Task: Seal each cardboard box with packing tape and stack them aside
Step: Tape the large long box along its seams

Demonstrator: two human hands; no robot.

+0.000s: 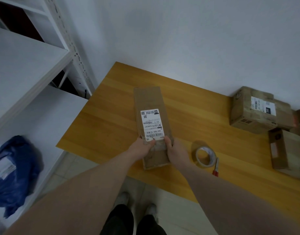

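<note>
A long narrow cardboard box (150,100) with a white shipping label lies on the wooden table (112,119), its near end toward me. My left hand (142,147) grips that near end from the left, thumb on top by the label. On the right side, my right hand (175,151) grips the same end. A roll of clear packing tape (205,156) lies flat on the table just right of my right hand. Red-handled scissors (216,167) lie beside the roll.
Other cardboard boxes sit at the table's right: a large labelled one (254,111) by the wall and another (288,150) nearer the edge. White metal shelving (27,68) stands to the left, with a blue plastic bag (15,172) on a lower shelf.
</note>
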